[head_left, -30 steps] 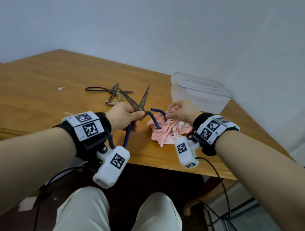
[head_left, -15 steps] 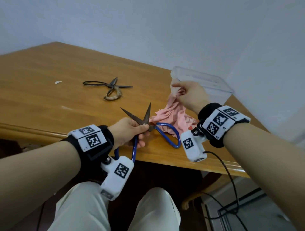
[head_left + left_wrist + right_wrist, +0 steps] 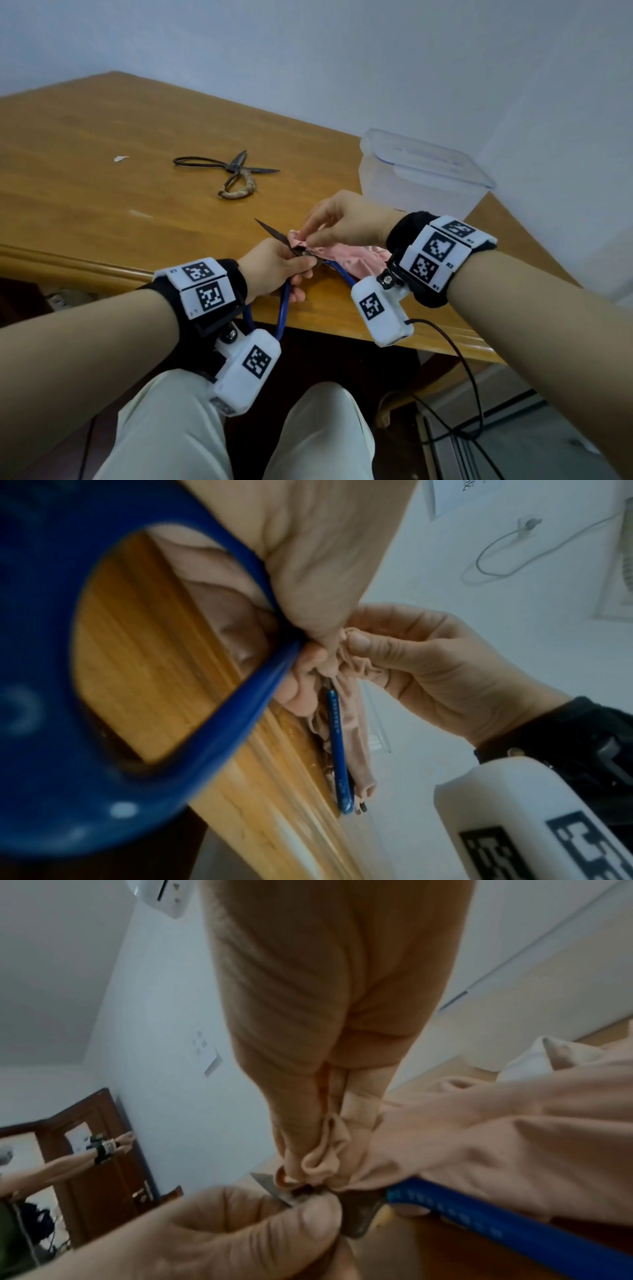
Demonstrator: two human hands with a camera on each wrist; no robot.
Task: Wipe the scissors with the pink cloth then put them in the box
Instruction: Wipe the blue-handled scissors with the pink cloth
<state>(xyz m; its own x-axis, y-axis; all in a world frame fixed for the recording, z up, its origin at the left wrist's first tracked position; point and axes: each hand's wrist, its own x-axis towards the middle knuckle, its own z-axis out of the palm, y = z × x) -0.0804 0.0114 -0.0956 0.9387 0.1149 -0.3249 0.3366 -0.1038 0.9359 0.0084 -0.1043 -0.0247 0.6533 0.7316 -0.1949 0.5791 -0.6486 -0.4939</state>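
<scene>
pink cloth (image 3: 337,255) pinched by right hand (image 3: 346,219) over 1 blade; left hand (image 3: 274,270) gripping blue scissors (image 3: 282,305) at pivot. slide toward 10 o'clock, away from edge.

Domestic room: a wooden tabletop (image 3: 102,144) against plain white walls (image 3: 342,51), a dark panelled door (image 3: 113,1150) with handle, a wall-mounted air conditioner (image 3: 161,893), and a socket with plugged cable (image 3: 527,524).

Right hand (image 3: 329,1042) pinches pink cloth (image 3: 462,1139) over what seems the scissors (image 3: 356,1213) pivot.
</scene>
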